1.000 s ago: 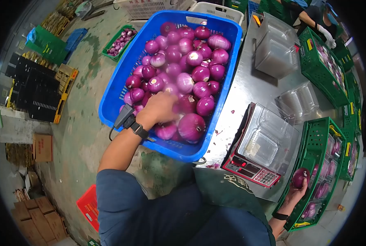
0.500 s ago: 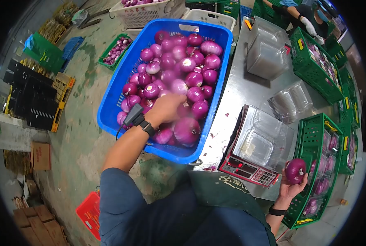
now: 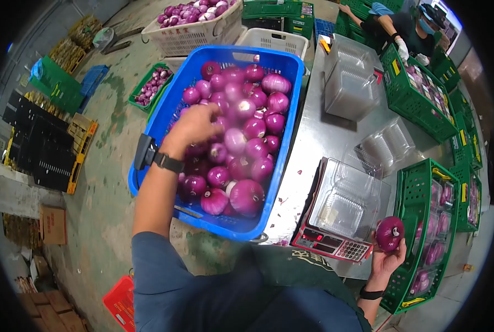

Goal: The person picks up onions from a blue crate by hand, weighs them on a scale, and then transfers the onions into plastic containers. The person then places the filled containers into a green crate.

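In the head view my left hand (image 3: pixel 194 126) is over the left side of a blue basket (image 3: pixel 208 226) full of loose red onions (image 3: pixel 253 128). Its fingers are bent and apart above the onions, and nothing shows in them. At the lower right, my right hand (image 3: pixel 388 261) holds one red onion (image 3: pixel 390 233), the palm beneath it. That onion is beside a red digital scale (image 3: pixel 331 244), on which an open clear plastic clamshell box (image 3: pixel 341 205) rests with no onion in it.
A green crate (image 3: pixel 407 191) of packed onions stands right of the scale. Stacked clear boxes (image 3: pixel 352 83) and a loose one (image 3: pixel 388 145) lie on the metal table (image 3: pixel 299 149). A white crate (image 3: pixel 194 39) of onions stands behind. A co-worker (image 3: pixel 407 33) handles another green crate (image 3: pixel 418 105).
My left hand has moved left and up across the basket, off the lower middle onions. My right hand still holds its onion. The view has tilted slightly, shifting the basket downward.
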Demonstrator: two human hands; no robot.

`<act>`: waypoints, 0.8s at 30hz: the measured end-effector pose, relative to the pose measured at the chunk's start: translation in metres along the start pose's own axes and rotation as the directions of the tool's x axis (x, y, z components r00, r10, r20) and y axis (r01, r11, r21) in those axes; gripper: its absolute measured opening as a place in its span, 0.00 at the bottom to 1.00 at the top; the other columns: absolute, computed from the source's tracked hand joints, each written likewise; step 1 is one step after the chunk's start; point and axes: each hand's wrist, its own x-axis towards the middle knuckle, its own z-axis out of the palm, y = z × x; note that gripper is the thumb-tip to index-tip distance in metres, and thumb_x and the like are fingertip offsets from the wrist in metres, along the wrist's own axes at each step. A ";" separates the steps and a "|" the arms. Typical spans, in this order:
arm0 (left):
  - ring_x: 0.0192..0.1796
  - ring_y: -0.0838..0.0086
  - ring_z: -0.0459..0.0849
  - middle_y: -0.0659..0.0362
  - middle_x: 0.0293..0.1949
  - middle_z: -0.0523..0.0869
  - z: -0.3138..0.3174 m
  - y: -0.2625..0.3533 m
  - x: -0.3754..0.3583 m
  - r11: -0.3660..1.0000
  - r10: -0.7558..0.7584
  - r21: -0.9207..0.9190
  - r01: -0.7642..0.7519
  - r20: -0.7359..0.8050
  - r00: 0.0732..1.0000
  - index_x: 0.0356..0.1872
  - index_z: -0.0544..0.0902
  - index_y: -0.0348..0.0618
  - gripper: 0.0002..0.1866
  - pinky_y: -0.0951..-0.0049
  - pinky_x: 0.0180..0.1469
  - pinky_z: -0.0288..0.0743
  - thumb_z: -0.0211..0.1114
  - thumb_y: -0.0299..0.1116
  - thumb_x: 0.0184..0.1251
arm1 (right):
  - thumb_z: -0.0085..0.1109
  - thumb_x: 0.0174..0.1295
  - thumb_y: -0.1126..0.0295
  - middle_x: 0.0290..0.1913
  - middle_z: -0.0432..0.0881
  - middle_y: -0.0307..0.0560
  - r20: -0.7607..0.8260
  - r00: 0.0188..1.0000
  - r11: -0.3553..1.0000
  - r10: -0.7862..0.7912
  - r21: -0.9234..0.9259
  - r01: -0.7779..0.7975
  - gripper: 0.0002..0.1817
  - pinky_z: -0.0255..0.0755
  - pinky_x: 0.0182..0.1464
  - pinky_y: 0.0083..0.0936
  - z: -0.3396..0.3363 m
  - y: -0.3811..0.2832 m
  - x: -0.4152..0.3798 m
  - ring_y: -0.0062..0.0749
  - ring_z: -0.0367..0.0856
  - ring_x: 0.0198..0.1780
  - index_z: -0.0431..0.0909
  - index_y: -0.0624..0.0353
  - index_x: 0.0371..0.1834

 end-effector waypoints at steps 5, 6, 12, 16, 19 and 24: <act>0.46 0.58 0.91 0.48 0.43 0.92 -0.017 -0.007 0.068 0.999 -0.030 0.016 0.033 -0.162 0.986 0.47 0.87 0.36 0.19 0.61 0.51 0.83 0.76 0.38 0.59 | 0.65 0.67 0.58 0.71 0.75 0.60 0.029 1.000 0.998 -0.008 -0.057 0.010 0.35 0.71 0.68 0.68 0.000 0.005 0.003 0.63 0.74 0.72 0.68 0.62 0.74; 0.46 0.56 0.91 0.47 0.43 0.92 -0.017 -0.006 0.081 0.998 -0.055 0.035 0.061 -0.153 0.987 0.47 0.87 0.36 0.20 0.60 0.52 0.82 0.76 0.40 0.59 | 0.66 0.66 0.59 0.70 0.76 0.60 0.024 1.000 0.998 -0.012 -0.065 0.014 0.35 0.71 0.68 0.68 -0.002 0.006 0.003 0.62 0.74 0.72 0.68 0.63 0.74; 0.49 0.52 0.90 0.45 0.45 0.91 0.039 -0.015 0.154 0.994 0.097 0.066 -0.090 -0.115 0.989 0.52 0.87 0.39 0.27 0.59 0.56 0.82 0.78 0.44 0.53 | 0.64 0.63 0.62 0.69 0.77 0.58 -0.041 0.999 0.997 -0.034 -0.077 0.031 0.34 0.70 0.70 0.66 0.008 0.003 -0.001 0.59 0.76 0.70 0.71 0.63 0.73; 0.63 0.52 0.81 0.52 0.58 0.88 0.069 0.023 0.173 0.922 -0.005 0.386 -0.023 0.073 0.997 0.61 0.85 0.52 0.36 0.51 0.64 0.74 0.81 0.49 0.48 | 0.64 0.63 0.63 0.69 0.77 0.58 -0.067 0.997 0.996 -0.043 -0.078 0.038 0.35 0.71 0.69 0.66 0.007 0.003 -0.003 0.59 0.76 0.69 0.70 0.63 0.73; 0.65 0.53 0.79 0.54 0.61 0.86 0.075 0.031 0.186 0.890 -0.053 0.455 -0.030 0.168 0.984 0.64 0.83 0.55 0.39 0.51 0.66 0.72 0.82 0.51 0.46 | 0.64 0.63 0.64 0.69 0.77 0.58 -0.096 0.994 0.995 -0.053 -0.090 0.044 0.35 0.72 0.69 0.65 0.010 0.003 -0.002 0.59 0.77 0.69 0.69 0.63 0.73; 0.63 0.52 0.82 0.49 0.57 0.87 0.093 0.030 0.188 0.827 0.072 0.545 -0.138 0.141 0.987 0.56 0.86 0.46 0.28 0.52 0.65 0.73 0.74 0.41 0.51 | 0.64 0.62 0.66 0.68 0.78 0.56 -0.130 0.989 0.993 -0.074 -0.101 0.061 0.35 0.71 0.71 0.60 0.005 0.006 0.004 0.55 0.77 0.69 0.69 0.63 0.73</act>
